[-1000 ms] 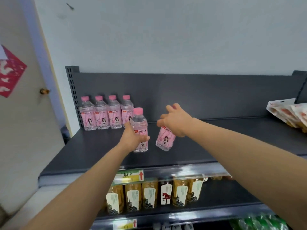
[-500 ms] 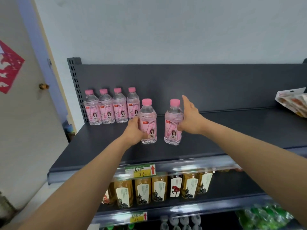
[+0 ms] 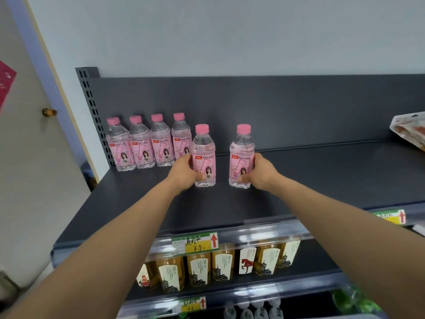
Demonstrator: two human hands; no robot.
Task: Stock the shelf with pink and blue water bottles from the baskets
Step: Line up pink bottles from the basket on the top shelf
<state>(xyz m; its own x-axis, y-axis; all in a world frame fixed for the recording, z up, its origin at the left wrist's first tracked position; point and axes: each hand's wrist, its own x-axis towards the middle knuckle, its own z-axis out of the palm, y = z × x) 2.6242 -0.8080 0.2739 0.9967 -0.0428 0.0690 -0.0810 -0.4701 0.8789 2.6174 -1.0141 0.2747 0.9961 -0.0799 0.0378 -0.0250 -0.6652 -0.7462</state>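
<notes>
Two pink-capped peach soda bottles stand upright on the dark top shelf (image 3: 161, 210). My left hand (image 3: 182, 172) grips the left bottle (image 3: 203, 148) around its lower label. My right hand (image 3: 262, 173) grips the right bottle (image 3: 242, 148) the same way. Both bottle bases rest on the shelf, a small gap apart. Behind and to the left, a row of several pink bottles (image 3: 147, 141) stands against the shelf's back panel. No baskets or blue bottles are in view.
Packaged snacks (image 3: 409, 130) lie at the shelf's far right. Below, a shelf holds several amber tea bottles (image 3: 220, 265) behind a price tag (image 3: 195, 242). A door with a knob (image 3: 49, 112) is at the left. Dark bare shelf spreads right of the held bottles.
The right bottle went from tilted in my right hand to standing upright on the shelf. My right hand shifted from resting against it to gripping its lower label.
</notes>
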